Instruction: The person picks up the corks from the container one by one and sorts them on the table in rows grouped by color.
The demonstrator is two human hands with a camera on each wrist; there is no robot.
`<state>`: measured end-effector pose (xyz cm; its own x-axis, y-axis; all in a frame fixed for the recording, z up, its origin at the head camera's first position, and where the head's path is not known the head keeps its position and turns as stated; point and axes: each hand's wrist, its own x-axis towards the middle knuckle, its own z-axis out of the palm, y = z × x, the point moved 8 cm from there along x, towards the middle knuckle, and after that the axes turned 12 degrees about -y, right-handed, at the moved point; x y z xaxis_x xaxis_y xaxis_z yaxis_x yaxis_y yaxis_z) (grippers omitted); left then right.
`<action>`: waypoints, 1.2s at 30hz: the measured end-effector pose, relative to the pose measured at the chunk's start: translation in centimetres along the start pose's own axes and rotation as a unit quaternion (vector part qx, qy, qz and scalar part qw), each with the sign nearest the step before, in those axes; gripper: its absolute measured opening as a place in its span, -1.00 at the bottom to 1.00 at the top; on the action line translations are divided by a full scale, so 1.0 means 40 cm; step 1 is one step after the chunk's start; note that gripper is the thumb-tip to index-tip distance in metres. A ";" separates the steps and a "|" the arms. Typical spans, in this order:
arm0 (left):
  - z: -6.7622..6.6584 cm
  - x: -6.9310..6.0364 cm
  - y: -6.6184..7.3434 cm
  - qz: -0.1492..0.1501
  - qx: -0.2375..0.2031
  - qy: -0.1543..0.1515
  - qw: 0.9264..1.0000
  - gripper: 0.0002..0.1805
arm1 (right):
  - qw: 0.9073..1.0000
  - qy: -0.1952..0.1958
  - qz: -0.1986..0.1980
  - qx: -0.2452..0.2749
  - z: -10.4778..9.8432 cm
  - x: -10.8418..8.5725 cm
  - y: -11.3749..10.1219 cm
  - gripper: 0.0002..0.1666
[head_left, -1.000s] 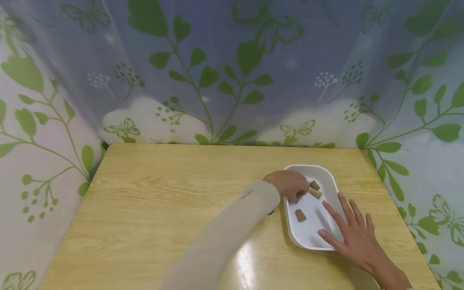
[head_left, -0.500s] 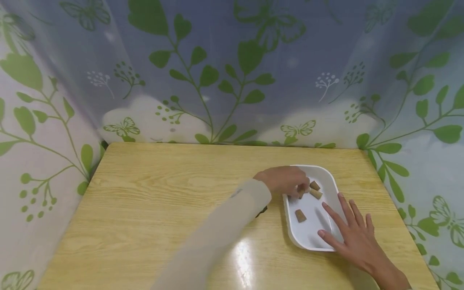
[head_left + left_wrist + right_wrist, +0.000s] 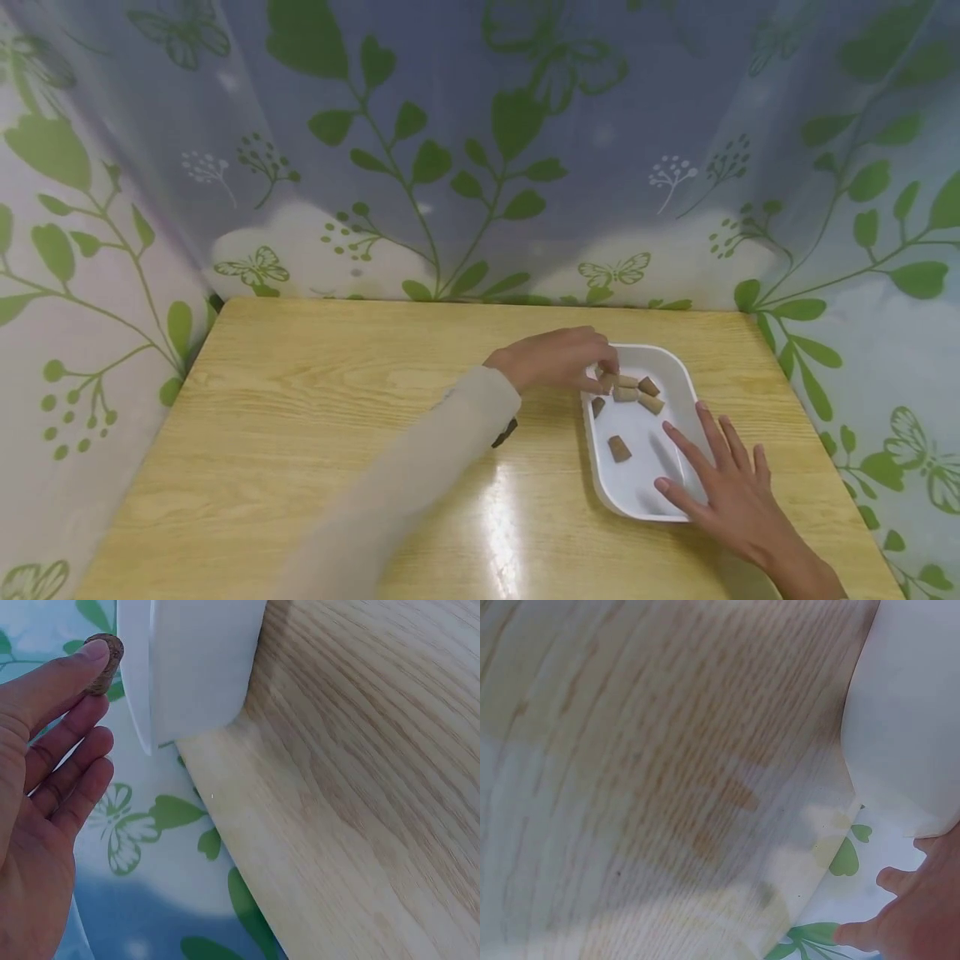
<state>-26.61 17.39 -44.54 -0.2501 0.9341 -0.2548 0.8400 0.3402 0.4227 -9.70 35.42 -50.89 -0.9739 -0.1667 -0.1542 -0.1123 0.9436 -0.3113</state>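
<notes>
A white tray (image 3: pixel 652 483) on the wooden table holds several brown cork pieces, one of them a cork piece (image 3: pixel 619 448) lying apart from the group. Over the tray's back left corner, my left hand (image 3: pixel 558 358) pinches a cork. In the left wrist view that cork (image 3: pixel 105 666) is between thumb and index finger of the left hand (image 3: pixel 52 772), beside the tray's wall (image 3: pixel 199 667). My right hand (image 3: pixel 738 496) rests with spread fingers on the tray's right rim; the right wrist view shows part of this hand (image 3: pixel 922 907) by the tray's outer wall (image 3: pixel 904 712).
The wooden table (image 3: pixel 337 417) extends to the left of the tray, with a glare spot near its front. A patterned curtain (image 3: pixel 450 150) with green leaves stands behind the table and along both sides.
My left hand has moved left and slightly back, towards the tray's back left corner, uncovering several corks. The right hand stays at the rim.
</notes>
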 end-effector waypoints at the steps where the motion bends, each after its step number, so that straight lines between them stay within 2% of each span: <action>1: 0.000 -0.008 -0.004 -0.001 -0.002 0.002 1.000 -0.72 | 1.000 0.000 0.001 -0.001 0.001 0.000 0.001 -0.08; 5: -0.002 -0.041 -0.020 -0.007 -0.007 0.011 1.000 -0.75 | 1.000 -0.001 0.004 -0.001 0.003 -0.001 0.004 -0.08; 11: 0.017 -0.088 -0.054 -0.012 -0.019 0.017 1.000 -0.88 | 1.000 0.003 0.001 0.003 0.004 -0.003 0.002 -0.09; 21: 0.065 -0.184 -0.142 -0.051 -0.062 0.026 0.996 -0.83 | 1.000 0.009 -0.004 -0.002 0.003 -0.004 -0.002 -0.09; 29: 0.091 -0.274 -0.201 -0.106 -0.127 0.046 0.985 -0.91 | 1.000 0.010 -0.006 0.000 -0.001 -0.002 -0.002 -0.10; 36: 0.110 -0.342 -0.254 -0.131 -0.141 0.068 0.979 -0.84 | 1.000 0.014 -0.008 -0.003 -0.001 -0.002 -0.004 -0.10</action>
<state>-29.61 0.66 -49.18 -0.5164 0.8104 -0.2766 0.5778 0.5682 0.5859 -9.60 35.28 -50.78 -0.9771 -0.1733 -0.1232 -0.1283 0.9425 -0.3085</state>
